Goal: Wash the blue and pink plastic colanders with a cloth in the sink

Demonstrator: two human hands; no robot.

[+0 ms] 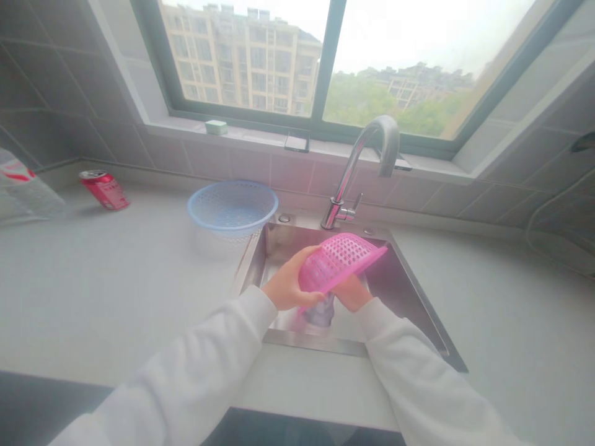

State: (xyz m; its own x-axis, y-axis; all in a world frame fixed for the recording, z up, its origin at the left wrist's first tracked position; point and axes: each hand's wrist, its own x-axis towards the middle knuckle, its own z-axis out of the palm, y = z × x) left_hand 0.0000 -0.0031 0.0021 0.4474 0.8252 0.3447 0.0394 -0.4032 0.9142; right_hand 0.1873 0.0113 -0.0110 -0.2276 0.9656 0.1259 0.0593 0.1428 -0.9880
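1. A pink perforated plastic basket [338, 263] is tilted on edge above a brushed stainless steel sink [409, 297], held between both hands over the basin.
2. The left hand [289, 282] is closed around the basket's near edge, fingers curling over the rim. The right hand [352, 292] sits under the lower side, touching it, though the basket hides its fingers, so whether it grips or only supports cannot be told. The hands are close together, separated by the basket.
3. The basket looks light and stiff, but its thin, holed walls may flex under pressure. The solid rim seems the surest place to hold. Any wet plastic would likely be slippery, but wetness cannot be made out.
4. Below it in the sink lies a crumpled grey-blue item [320, 313], too hidden to identify.
5. Beyond the sink stand a curved chrome faucet [367, 161] and a pale blue perforated basket [232, 207]. A red drink can [105, 189] lies on its side on the pale countertop [93, 297].
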